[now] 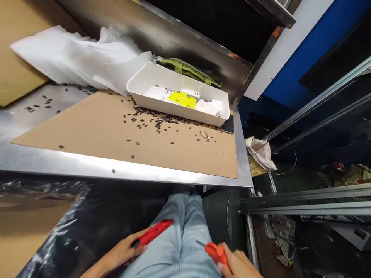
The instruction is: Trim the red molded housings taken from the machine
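My left hand (123, 253) is low at the bottom of the head view, over my lap, closed on a long red plastic piece (152, 232) with a dark end. My right hand (236, 264) grips an orange-handled screwdriver (214, 251) whose thin metal tip points left toward the red piece. The two are apart, with my jeans-clad leg between them. Above lies a brown board (116, 135) on a steel table (243, 154), strewn with several small black parts (156, 124).
A white tray (139, 81) holds white and yellow packets at the board's far edge. A stack of white bags (75, 58) lies at back left, a green tool (188, 69) behind the tray, small pliers (204, 135) and a phone (228, 125) near the right edge.
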